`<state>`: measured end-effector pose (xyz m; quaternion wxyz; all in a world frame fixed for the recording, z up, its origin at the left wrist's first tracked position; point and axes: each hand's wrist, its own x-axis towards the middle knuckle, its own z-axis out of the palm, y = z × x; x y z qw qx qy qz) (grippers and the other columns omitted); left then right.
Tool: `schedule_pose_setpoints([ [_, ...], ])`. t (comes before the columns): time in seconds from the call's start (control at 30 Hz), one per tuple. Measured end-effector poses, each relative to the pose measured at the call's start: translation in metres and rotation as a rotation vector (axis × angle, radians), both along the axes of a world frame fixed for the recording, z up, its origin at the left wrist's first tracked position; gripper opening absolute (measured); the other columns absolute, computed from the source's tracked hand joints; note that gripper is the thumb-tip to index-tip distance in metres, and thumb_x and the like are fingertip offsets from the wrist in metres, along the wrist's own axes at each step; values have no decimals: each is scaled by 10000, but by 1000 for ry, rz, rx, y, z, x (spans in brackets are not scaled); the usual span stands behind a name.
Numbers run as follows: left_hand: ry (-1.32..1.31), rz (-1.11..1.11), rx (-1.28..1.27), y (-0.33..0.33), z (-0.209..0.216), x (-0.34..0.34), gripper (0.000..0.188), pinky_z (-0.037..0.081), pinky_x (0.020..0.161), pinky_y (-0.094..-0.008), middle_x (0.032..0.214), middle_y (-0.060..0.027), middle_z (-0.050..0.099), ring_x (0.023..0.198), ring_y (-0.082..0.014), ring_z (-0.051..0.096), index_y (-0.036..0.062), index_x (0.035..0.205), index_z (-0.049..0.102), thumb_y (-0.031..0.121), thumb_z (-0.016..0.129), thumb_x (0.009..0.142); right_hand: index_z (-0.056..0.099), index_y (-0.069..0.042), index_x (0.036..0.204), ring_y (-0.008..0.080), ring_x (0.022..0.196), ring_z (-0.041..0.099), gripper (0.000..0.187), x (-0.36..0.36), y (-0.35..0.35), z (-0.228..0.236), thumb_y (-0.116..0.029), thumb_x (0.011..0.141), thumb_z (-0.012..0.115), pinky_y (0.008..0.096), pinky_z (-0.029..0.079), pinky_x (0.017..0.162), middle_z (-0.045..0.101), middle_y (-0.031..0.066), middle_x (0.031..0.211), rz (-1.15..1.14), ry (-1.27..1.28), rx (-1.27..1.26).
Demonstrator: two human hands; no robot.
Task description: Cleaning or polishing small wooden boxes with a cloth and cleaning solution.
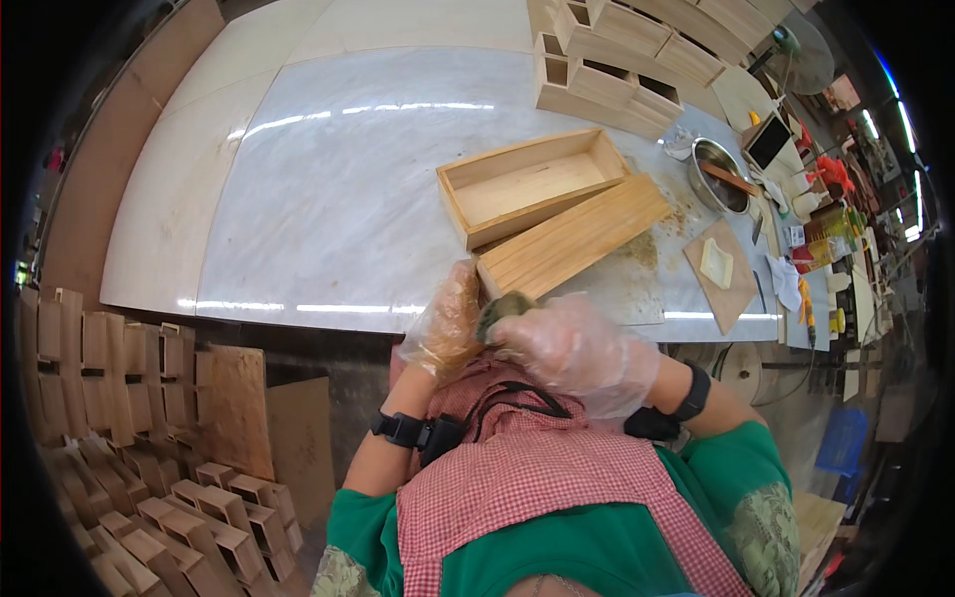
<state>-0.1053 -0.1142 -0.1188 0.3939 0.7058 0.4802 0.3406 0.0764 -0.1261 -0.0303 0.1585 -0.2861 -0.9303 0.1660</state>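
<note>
A: Left hand [448, 323]?

B: Gloved in clear plastic, fingers curled against the near end of the closed wooden box [575, 236]. It's touching the box; whether it actually grips it, cannot tell.

A: Right hand [572, 348]?

B: Also gloved, fingers closed on a greenish pad [500, 308], which is pressed at the box's near end.

A: Box orientation?

B: Lying flat, slatted face up. Long axis runs diagonally, near end at the hands by the table's front edge, far end pointing up and right toward the metal bowl [721, 174]. The near end overhangs or sits right at the edge; hard to tell which.

A: Neighbours?

B: An open wooden tray [532, 184] lies just beside it on the left and far side, roughly parallel, nearly touching along one long side. Right of the box, a patch of sawdust, then a small board with a pale block [718, 264] on it, near but apart.

A: Room to move?

B: The marble tabletop [328, 189] is bare to the left and far-left. The right side is crowded: bowl, board, tools and bottles at the rim. More boxes [617, 60] are stacked at the far edge, well apart. Below the table on the left, more small wooden boxes [179, 517] are piled up.
</note>
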Motion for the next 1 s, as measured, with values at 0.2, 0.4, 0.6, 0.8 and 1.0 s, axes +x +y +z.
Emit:
schedule_pose_setpoints([
  [0.2,-150,40,45,0,-5,0,649,491,743,-409,923,-168,567,836,-342,589,23,1169,446,266,828,703,586,-77,1015,270,590,611,261,-10,4,1,-116,771,671,395,474,514,596,89,695,-165,62,170],
  [0.4,46,82,29,-1,0,3,646,510,725,-355,949,-124,586,810,-229,594,31,1177,453,256,831,704,581,-85,1042,277,576,608,193,69,33,-7,-110,851,593,368,473,497,638,102,763,-440,52,219],
  [0.6,-42,59,-6,4,-11,10,634,533,774,-307,1025,-109,622,898,-162,625,35,1191,452,189,838,713,585,-81,991,255,544,598,129,110,71,-16,-149,884,562,343,486,500,605,86,706,-754,-118,312],
  [0.8,-196,95,34,5,-31,11,618,482,627,-309,845,-68,562,686,-160,514,30,1124,489,239,853,671,579,-106,1052,252,658,637,194,54,59,-35,-113,864,530,346,502,521,645,79,913,-416,-184,522],
  [1.0,-163,109,84,5,-34,10,605,492,619,-309,853,-76,570,700,-158,534,25,1103,492,250,851,671,557,-96,798,146,495,560,127,133,121,-27,-146,911,530,292,456,435,547,21,586,-815,-106,596],
])
